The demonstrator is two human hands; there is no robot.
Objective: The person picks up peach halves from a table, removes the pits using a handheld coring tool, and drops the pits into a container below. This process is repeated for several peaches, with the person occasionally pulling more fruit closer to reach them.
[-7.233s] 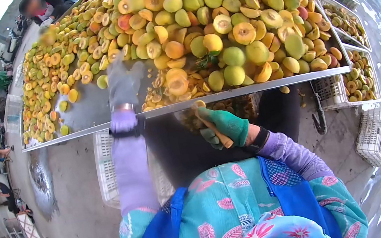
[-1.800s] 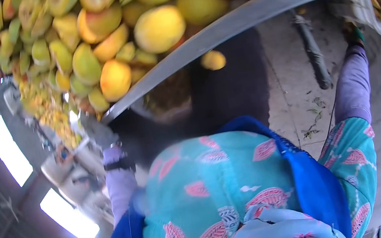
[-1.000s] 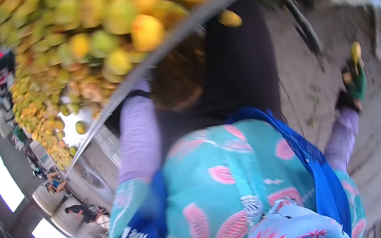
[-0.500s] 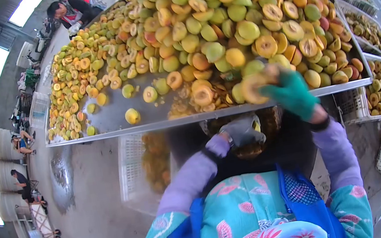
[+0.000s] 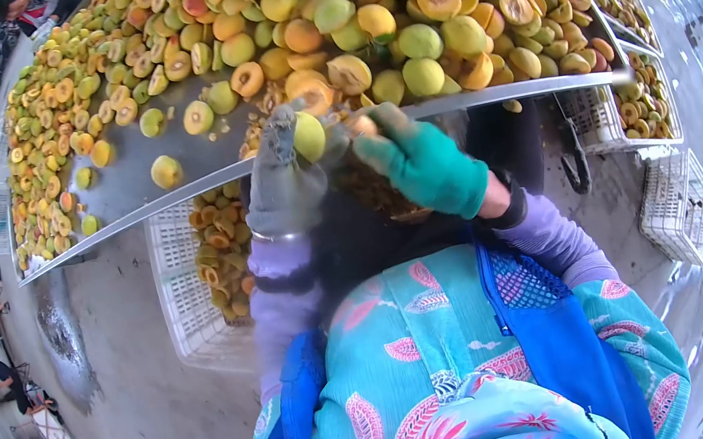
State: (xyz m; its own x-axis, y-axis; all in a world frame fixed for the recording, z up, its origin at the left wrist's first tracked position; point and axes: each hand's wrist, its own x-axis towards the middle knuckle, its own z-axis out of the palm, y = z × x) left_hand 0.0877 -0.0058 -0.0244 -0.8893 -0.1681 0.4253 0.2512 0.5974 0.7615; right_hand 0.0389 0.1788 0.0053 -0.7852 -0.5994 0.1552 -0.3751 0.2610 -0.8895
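Note:
My left hand (image 5: 282, 175), in a grey glove, is closed around a yellow-green apricot (image 5: 309, 138) at the table's front edge. Motion blurs that hand. Just to its right, my right hand (image 5: 425, 161), in a green glove, pinches a small orange apricot piece (image 5: 362, 126); blur hides its exact shape. Behind both hands, whole and halved apricots (image 5: 419, 41) are heaped on the metal table (image 5: 186, 177). Some cut halves show hollows or brown centres. Wet scraps lie on the metal near the left fingers.
Below the table edge, to the left, stands a white crate (image 5: 183, 285) with apricot halves in it. More filled crates (image 5: 588, 119) line the right side, with another white crate (image 5: 677, 207) on the floor. Another person (image 5: 30, 11) leans over the table's far left corner.
My left hand has risen from below the table edge to the fruit. My right hand has come down and inward, off the larger halved apricot. The view has shifted.

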